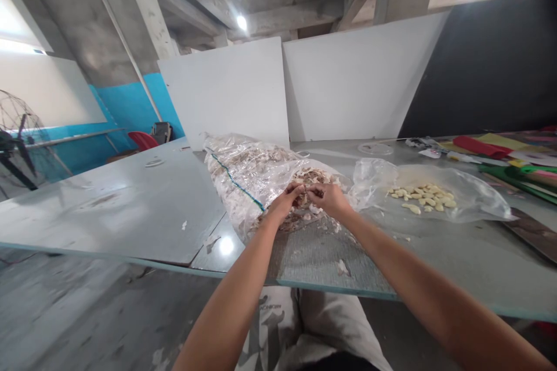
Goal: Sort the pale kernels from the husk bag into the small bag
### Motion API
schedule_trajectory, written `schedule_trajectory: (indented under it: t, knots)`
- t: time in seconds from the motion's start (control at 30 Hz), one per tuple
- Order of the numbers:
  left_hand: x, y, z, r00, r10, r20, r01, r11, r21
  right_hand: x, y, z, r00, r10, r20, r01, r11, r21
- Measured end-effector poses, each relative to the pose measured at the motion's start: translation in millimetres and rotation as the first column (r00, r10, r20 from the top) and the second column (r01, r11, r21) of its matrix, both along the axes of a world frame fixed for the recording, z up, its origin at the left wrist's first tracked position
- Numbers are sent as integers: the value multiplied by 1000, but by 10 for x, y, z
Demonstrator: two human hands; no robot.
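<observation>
My left hand (pixel 286 202) and my right hand (pixel 327 198) meet at the fingertips over the mouth of a big clear plastic bag (pixel 243 165). Both sets of fingers are closed in a pinch; what lies between them is too small to make out. Pale and brownish papery skins, like garlic peel (pixel 315 175), fill the bag and spill out around my hands. A blue-green cord (pixel 237 184) runs along the bag's left side. To the right of my right hand, a clear plastic bag (pixel 474 200) lies flat with several pale peeled garlic cloves (pixel 429 194) on it.
The grey table (pixel 143 208) bears scraps of peel near its front edge. White panels (pixel 226 93) stand along its back. At the right are red cloth-like material (pixel 481 146), green sheets (pixel 522 177) and a dark flat strip (pixel 533 232). A fan (pixel 20 139) stands far left.
</observation>
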State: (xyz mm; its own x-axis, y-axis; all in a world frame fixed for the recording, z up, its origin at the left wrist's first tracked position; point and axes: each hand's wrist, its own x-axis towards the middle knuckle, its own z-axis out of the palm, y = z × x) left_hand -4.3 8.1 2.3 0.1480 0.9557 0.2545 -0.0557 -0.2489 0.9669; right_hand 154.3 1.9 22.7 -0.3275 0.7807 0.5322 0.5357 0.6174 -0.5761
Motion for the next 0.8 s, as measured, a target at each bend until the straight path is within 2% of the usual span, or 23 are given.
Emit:
schedule_trajectory:
  t: [0.3, 0.53, 0.7, 0.8]
  knots:
    - [22, -29, 3, 998, -46, 31, 46, 999, 13, -16, -7, -28, 981, -122, 149, 103, 986, 130]
    - [27, 4, -26, 999, -32, -2, 32, 999, 40, -48, -17, -25, 946, -234, 225, 195, 964, 182]
    - [46, -24, 12, 996, -63, -69, 67, 996, 65, -36, 9, -14, 953, -230, 195, 196, 964, 181]
    - [52, -47, 42, 993, -59, -101, 68, 994, 87, -15, 34, -6, 972, -192, 138, 178, 978, 107]
